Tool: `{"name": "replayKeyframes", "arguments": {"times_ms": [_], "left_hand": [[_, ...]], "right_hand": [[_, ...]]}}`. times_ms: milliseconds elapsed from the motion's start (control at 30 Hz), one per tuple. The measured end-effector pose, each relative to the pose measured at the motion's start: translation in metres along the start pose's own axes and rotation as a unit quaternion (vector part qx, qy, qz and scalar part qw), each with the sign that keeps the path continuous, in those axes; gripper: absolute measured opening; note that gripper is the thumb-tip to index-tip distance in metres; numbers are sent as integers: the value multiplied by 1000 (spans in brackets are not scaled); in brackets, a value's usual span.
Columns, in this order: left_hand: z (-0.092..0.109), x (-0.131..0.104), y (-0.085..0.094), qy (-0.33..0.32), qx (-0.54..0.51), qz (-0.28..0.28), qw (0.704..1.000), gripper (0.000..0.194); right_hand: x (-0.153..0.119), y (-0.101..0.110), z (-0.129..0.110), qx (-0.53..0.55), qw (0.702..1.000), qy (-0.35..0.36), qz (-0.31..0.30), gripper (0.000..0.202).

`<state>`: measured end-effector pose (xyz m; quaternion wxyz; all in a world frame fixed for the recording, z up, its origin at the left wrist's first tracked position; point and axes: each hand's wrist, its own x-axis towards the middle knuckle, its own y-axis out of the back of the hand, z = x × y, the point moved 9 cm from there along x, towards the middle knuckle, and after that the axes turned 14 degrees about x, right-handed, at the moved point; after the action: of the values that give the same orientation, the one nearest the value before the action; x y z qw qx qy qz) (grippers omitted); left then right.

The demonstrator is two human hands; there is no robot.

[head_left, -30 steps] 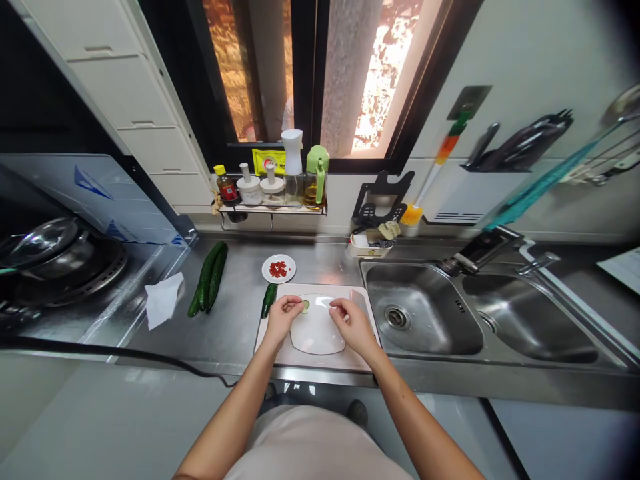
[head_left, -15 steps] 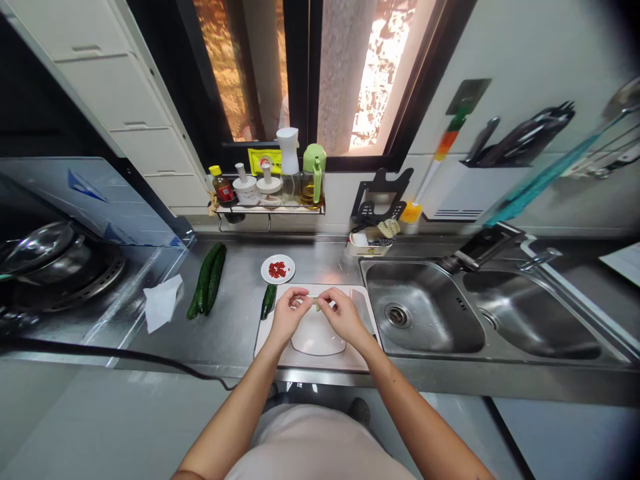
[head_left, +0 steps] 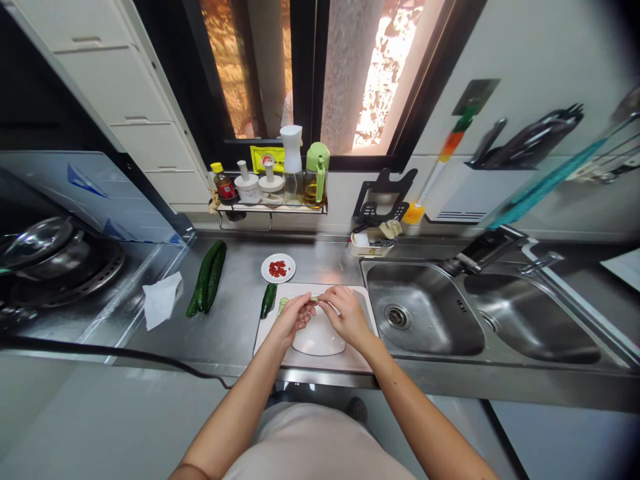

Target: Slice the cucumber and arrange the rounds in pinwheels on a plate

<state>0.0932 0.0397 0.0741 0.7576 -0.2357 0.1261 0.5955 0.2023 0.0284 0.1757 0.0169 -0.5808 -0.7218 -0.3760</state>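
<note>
My left hand (head_left: 295,318) and my right hand (head_left: 345,315) meet over the cutting board (head_left: 300,362). Pinched between their fingertips is a thin, pale green cucumber slice (head_left: 315,298), mostly covered by the fingers. Beneath them lies a white plate (head_left: 319,343) with a curved front edge. Several cut cucumber slices (head_left: 283,303) show just beyond my left hand. A dark green cucumber piece (head_left: 269,301) rests at the board's left edge. Behind the board stands a small white dish (head_left: 290,260) of chopped red bits (head_left: 277,269).
Whole cucumbers (head_left: 207,279) and a white paper (head_left: 163,300) lie on the steel counter to the left. Farther left is a lidded pot (head_left: 55,253) on the stove. A double sink (head_left: 425,310) opens at right. Bottles and jars fill a rack (head_left: 273,209) below the window.
My left hand has turned, its fingers now curled below the slice, and my right hand has shifted slightly over it. Cut slices beside the left hand have come into view.
</note>
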Motion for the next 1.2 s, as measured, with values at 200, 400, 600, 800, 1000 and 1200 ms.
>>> {"name": "replayKeyframes", "arguments": {"times_ms": [200,400,600,800,1000,1200], "left_hand": [[8,-1,0,-42,-13,-3,999,35],[21,-2,7,-98,17,41,994,36],[34,-5,12,-155,63,67,984,36],[38,-8,9,-189,80,70,976,33],[30,-3,9,-187,103,73,974,31],[13,10,10,-157,114,74,978,33]], "right_hand": [[-4,0,4,-6,1000,-1,-1,20],[-7,-1,12,45,998,-32,8,17],[-7,-4,19,116,990,-75,20,16],[-8,-9,32,185,972,-142,16,17],[-13,-18,50,232,954,-189,20,19],[-25,-33,81,288,917,-273,29,13]]}}
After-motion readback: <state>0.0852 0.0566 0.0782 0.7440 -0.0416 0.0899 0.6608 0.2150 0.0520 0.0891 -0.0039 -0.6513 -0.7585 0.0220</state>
